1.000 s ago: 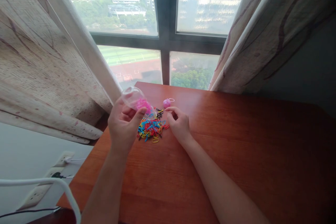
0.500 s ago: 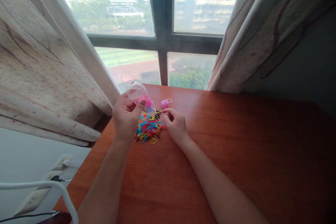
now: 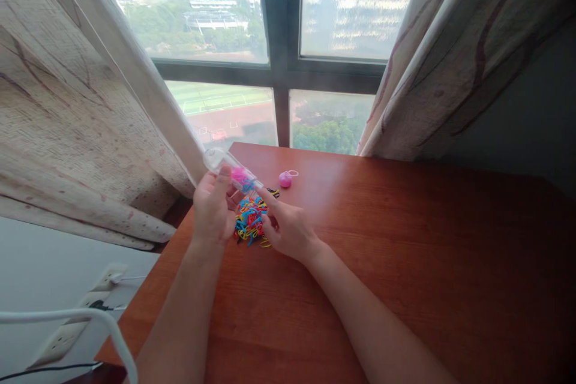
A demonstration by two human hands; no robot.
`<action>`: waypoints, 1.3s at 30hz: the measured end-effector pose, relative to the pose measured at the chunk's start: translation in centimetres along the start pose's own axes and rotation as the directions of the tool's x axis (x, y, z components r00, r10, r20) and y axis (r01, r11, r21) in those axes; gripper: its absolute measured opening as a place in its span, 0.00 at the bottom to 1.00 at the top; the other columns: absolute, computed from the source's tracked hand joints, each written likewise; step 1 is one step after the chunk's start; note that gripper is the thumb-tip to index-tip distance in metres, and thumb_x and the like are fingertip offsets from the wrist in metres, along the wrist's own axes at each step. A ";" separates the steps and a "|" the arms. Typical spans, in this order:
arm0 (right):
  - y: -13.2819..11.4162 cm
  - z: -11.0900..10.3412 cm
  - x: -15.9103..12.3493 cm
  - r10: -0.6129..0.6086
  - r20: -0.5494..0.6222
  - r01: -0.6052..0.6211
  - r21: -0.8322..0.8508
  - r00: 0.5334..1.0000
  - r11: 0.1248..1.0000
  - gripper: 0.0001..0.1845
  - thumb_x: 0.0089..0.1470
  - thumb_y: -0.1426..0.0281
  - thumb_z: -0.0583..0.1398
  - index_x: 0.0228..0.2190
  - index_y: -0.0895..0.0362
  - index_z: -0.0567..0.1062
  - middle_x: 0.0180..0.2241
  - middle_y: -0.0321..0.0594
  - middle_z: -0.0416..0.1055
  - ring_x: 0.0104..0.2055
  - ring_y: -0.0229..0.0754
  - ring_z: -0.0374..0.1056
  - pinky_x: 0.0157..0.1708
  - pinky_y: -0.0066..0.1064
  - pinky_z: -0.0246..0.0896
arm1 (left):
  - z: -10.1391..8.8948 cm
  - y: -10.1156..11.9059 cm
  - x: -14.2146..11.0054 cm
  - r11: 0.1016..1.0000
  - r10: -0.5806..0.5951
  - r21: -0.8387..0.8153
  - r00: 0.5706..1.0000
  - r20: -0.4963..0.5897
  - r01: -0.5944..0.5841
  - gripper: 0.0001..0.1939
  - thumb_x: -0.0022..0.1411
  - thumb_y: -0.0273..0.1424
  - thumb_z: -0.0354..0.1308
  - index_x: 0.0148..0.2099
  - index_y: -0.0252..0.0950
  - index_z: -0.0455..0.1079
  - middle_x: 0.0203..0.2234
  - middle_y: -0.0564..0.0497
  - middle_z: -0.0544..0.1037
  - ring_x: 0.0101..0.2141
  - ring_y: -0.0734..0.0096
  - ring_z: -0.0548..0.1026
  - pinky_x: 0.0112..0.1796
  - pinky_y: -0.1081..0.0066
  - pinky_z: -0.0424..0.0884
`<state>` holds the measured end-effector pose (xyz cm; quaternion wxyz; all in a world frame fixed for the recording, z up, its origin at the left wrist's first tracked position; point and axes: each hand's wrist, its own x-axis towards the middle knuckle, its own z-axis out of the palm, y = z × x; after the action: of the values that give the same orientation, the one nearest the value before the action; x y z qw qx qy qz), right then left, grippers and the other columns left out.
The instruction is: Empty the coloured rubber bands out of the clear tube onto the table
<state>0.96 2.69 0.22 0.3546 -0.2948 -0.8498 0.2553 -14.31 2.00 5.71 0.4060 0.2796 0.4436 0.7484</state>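
Observation:
My left hand (image 3: 211, 210) is closed round a clear plastic bottle (image 3: 225, 165) with pink rubber bands inside, tilted with its mouth toward the right. My right hand (image 3: 285, 228) has its fingertips pinched at the bottle's mouth; whether they hold a band I cannot make out. Under both hands lies a pile of small coloured rubber bands (image 3: 248, 222) on the wooden table (image 3: 405, 264). A pink cap with a small ring (image 3: 285, 178) rests on the table behind the pile.
Patterned curtains (image 3: 67, 132) hang at left and right of the window (image 3: 279, 42) behind the table. A power strip (image 3: 67, 324) and a white cable (image 3: 90, 318) lie on the floor at lower left.
My right hand has moved left from beside the pile up to the bottle's mouth. The left hand has tilted the bottle flatter.

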 end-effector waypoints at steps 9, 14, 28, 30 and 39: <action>0.0 0.4 0.4 0.158 0.139 -0.188 0.241 0.978 0.952 0.41 0.54 0.74 0.57 0.67 0.52 0.51 0.25 0.29 0.68 0.24 0.36 0.62 0.27 0.25 0.55 | 0.8 -0.5 -1.2 0.998 -0.030 0.064 0.994 0.101 0.024 0.21 0.52 0.36 0.71 0.45 0.35 0.69 0.32 0.52 0.79 0.30 0.73 0.78 0.32 0.74 0.76; -1.0 0.4 1.1 0.189 0.274 -0.332 0.812 0.943 0.480 0.42 0.54 0.69 0.57 0.67 0.56 0.50 0.17 0.21 0.56 0.17 0.31 0.51 0.19 0.22 0.48 | 1.0 -0.2 -1.2 0.990 0.126 0.064 0.992 0.027 -0.127 0.21 0.52 0.36 0.71 0.45 0.36 0.70 0.33 0.51 0.79 0.31 0.71 0.79 0.36 0.70 0.77; -0.1 0.4 1.2 0.351 0.120 -0.275 0.858 0.929 0.435 0.23 0.49 0.68 0.61 0.48 0.59 0.70 0.18 0.22 0.57 0.18 0.30 0.51 0.19 0.23 0.46 | -0.3 0.3 -0.2 0.949 0.300 0.139 0.946 -0.119 -0.283 0.21 0.51 0.34 0.72 0.46 0.40 0.71 0.30 0.55 0.78 0.32 0.73 0.79 0.34 0.75 0.76; 0.3 0.5 1.2 0.376 0.060 -0.256 0.830 0.925 0.496 0.20 0.49 0.68 0.60 0.46 0.59 0.71 0.18 0.23 0.57 0.19 0.30 0.51 0.20 0.23 0.46 | -0.5 0.4 -0.4 0.906 0.386 0.224 0.918 -0.086 -0.360 0.20 0.51 0.32 0.72 0.47 0.41 0.72 0.31 0.54 0.79 0.36 0.71 0.79 0.38 0.74 0.77; 1.5 0.8 1.0 0.417 -0.024 -0.277 0.711 0.909 0.646 0.17 0.51 0.66 0.57 0.43 0.58 0.73 0.20 0.25 0.55 0.21 0.32 0.52 0.22 0.24 0.48 | -0.7 1.0 -1.1 0.856 0.425 0.326 0.905 -0.004 -0.401 0.20 0.51 0.30 0.72 0.47 0.42 0.74 0.33 0.54 0.82 0.36 0.68 0.81 0.39 0.69 0.79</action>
<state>0.30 4.26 -0.79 0.4604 -0.3206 -0.5815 0.5892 -14.65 0.46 6.23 0.1687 0.4013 0.5029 0.7467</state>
